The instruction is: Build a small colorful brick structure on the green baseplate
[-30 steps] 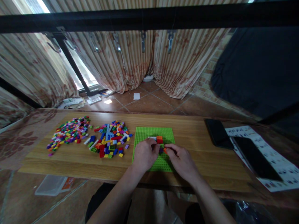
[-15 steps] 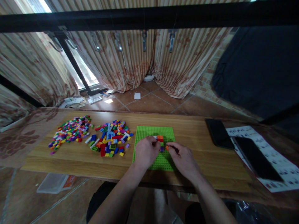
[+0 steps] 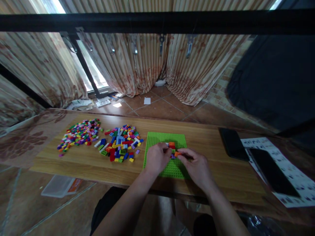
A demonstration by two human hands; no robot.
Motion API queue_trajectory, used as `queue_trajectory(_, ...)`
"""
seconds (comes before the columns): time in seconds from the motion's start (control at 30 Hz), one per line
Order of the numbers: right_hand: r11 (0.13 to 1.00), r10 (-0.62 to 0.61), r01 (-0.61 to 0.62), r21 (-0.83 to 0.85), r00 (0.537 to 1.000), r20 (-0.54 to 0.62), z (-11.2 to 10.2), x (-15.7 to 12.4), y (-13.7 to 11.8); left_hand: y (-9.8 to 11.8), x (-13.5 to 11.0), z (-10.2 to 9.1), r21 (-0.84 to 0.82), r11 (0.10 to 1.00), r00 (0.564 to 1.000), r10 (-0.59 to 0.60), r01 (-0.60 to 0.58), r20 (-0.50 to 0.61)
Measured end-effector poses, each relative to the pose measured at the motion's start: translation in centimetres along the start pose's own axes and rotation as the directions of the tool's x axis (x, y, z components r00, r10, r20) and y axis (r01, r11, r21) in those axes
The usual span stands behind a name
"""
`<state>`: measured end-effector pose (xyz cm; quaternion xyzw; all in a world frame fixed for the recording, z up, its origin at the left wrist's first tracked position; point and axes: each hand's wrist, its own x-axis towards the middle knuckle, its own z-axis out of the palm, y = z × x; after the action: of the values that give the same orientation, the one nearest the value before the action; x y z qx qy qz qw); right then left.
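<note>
A green studded baseplate (image 3: 157,139) lies on the wooden table (image 3: 209,154) in front of me. A small cluster of bricks, orange and red on top (image 3: 171,144), stands near its middle. My left hand (image 3: 156,159) rests on the plate with its fingertips pinched against the cluster's left side. My right hand (image 3: 198,168) comes in from the right and pinches a small orange brick (image 3: 177,153) just below the cluster. What the left fingers hold, if anything, is hidden.
Two heaps of loose coloured bricks lie left of the plate: small ones (image 3: 78,132) far left, larger ones (image 3: 120,144) nearer. Two dark phones or tablets (image 3: 232,144) (image 3: 269,172) and a printed sheet (image 3: 294,183) lie at the right. A clear box (image 3: 57,186) sits on the floor.
Both hands have stayed at the brick cluster, with the right hand's orange brick drawn closer to it. The view has shifted slightly, so everything sits a little higher and further right.
</note>
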<state>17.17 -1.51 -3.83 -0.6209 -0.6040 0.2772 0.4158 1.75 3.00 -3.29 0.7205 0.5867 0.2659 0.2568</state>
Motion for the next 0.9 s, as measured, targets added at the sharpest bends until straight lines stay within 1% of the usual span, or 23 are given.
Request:
queue_trajectory(0.1,0.998,-0.059,0.059,-0.026,0.998,0.021,-0.1,0.0,-0.4,-0.4,-0.1,-0.4,-0.052,0.997,0.998,0.058,-0.056,0.031)
queue_trajectory(0.2,0.991,-0.116,0.120,-0.064,0.991,0.064,0.1,0.1,-0.7,-0.7,-0.1,-1.1,-0.061,0.997,0.998,0.049,-0.046,0.046)
queue_trajectory(0.3,0.984,-0.144,0.153,-0.092,0.985,0.094,0.5,0.3,-0.9,-0.8,-0.2,-1.6,-0.097,0.994,0.997,0.052,-0.047,0.052)
queue_trajectory(0.43,0.979,-0.159,0.171,-0.114,0.981,0.109,0.6,0.4,-0.8,-1.0,-0.4,-1.5,-0.142,0.989,0.995,0.044,-0.031,0.089)
queue_trajectory(0.57,0.976,-0.142,0.158,-0.152,0.983,0.112,0.7,0.3,-0.7,-1.1,-0.5,-1.2,-0.129,0.991,0.995,0.040,-0.028,0.095)
queue_trajectory(0.73,0.979,-0.116,0.134,-0.155,0.986,0.120,0.9,0.3,-0.5,-1.0,-0.4,-1.0,-0.110,0.994,0.996,0.017,-0.008,0.083)
queue_trajectory(0.9,0.994,-0.061,0.070,-0.085,0.993,0.101,0.9,0.5,-0.4,-0.7,-0.4,-1.0,-0.091,0.996,0.998,-0.003,0.009,0.068)
